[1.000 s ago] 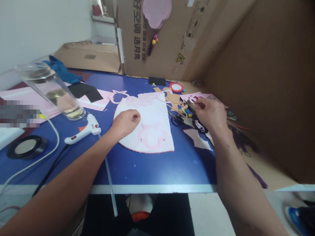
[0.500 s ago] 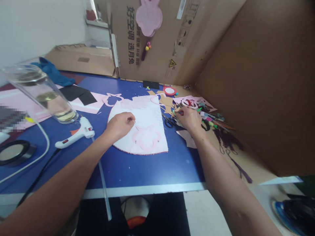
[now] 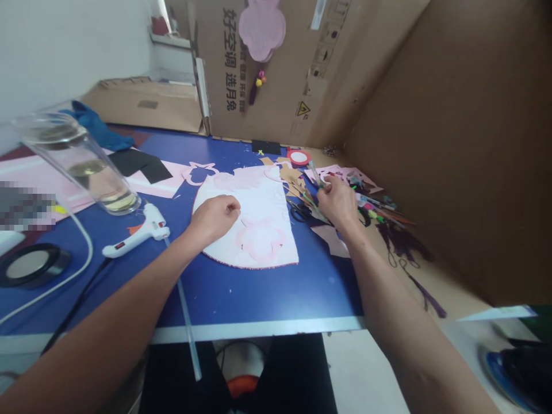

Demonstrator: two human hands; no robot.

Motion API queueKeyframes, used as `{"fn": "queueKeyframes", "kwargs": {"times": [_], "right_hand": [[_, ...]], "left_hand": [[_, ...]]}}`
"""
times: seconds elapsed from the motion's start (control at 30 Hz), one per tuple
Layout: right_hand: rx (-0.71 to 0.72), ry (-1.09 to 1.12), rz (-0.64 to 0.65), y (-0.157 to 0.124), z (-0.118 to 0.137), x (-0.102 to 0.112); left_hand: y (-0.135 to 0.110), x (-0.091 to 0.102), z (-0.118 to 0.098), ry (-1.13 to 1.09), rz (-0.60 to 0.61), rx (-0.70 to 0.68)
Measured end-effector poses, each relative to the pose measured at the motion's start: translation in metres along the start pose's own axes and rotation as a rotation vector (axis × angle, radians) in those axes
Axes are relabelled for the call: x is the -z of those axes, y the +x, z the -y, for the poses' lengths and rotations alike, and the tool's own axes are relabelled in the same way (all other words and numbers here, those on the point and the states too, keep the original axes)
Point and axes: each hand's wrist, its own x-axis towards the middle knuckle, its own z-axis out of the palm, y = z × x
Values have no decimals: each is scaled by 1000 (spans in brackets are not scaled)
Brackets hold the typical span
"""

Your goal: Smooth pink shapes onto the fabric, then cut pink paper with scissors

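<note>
A pale fan-shaped piece of fabric [image 3: 259, 218] with a pink flower outline lies on the blue table [image 3: 241, 293]. My left hand [image 3: 213, 217] rests on its left part, fingers curled in a loose fist, pressing it down. My right hand [image 3: 338, 201] is to the right of the fabric, over a heap of craft scraps [image 3: 357, 190], with its fingers closed on a thin stick-like thing I cannot make out. Black-handled scissors [image 3: 298, 211] lie between the fabric and that hand.
A white glue gun [image 3: 138, 233] with its cord and a clear glue stick lies left of the fabric. A glass jar [image 3: 81, 164] holding liquid stands at the left, a tape roll [image 3: 30, 264] nearer me. Cardboard walls [image 3: 452, 144] close the back and right.
My right hand has drawn in toward the scraps, dipped to the table, then lifted slightly with a thin thing pinched. The left hand has stayed on the fabric. The view has shifted a little.
</note>
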Motion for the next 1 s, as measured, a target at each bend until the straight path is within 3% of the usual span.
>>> {"fn": "queueKeyframes", "kwargs": {"times": [0.17, 0.3, 0.5, 0.8, 1.0], "right_hand": [[-53, 267, -48, 5, -4, 5], [-102, 667, -53, 4, 2, 4], [-144, 1139, 94, -8, 23, 4], [-187, 1304, 324, -30, 48, 0], [-193, 1299, 373, -32, 53, -4]], "left_hand": [[-2, 0, -1, -1, 1, 10], [-2, 2, -3, 11, 11, 12], [-4, 3, -6, 29, 15, 30], [-3, 1, -5, 52, 11, -6], [-10, 2, -9, 145, -19, -72]]}}
